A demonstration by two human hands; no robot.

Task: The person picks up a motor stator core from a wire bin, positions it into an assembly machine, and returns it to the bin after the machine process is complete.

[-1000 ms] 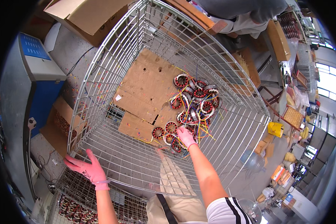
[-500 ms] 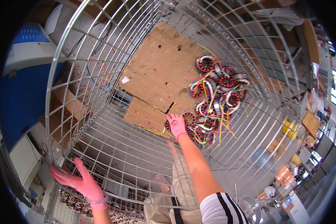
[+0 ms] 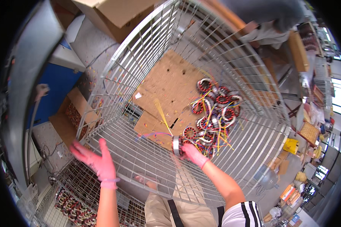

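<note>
My right hand (image 3: 193, 154), in a pink glove, reaches deep into a wire cage and grips a motor stator (image 3: 176, 145). This stator is tipped on its side, with its grey metal ring turned up and its yellow, blue and pink leads trailing off to the left. Beside it, toward the right, lies a heap of more stators (image 3: 222, 99) with red-and-black inner rings, white-bound windings and loose coloured wires. My left hand (image 3: 101, 165), also gloved in pink, is at the cage's near left side. Its thumb and fingers are spread, and nothing is in it.
Brown cardboard (image 3: 159, 84) scattered with wire scraps lines the bottom of the wire cage (image 3: 147, 181). At lower left stands another mesh basket full of wound parts (image 3: 74, 210). A blue cabinet (image 3: 57, 89) and an open carton (image 3: 62, 123) are on the left; a large clear bottle (image 3: 267, 177) is at right.
My right hand has taken hold of a stator and tilted it up on its side. My left hand has shifted right and stays spread. The whole view has shifted.
</note>
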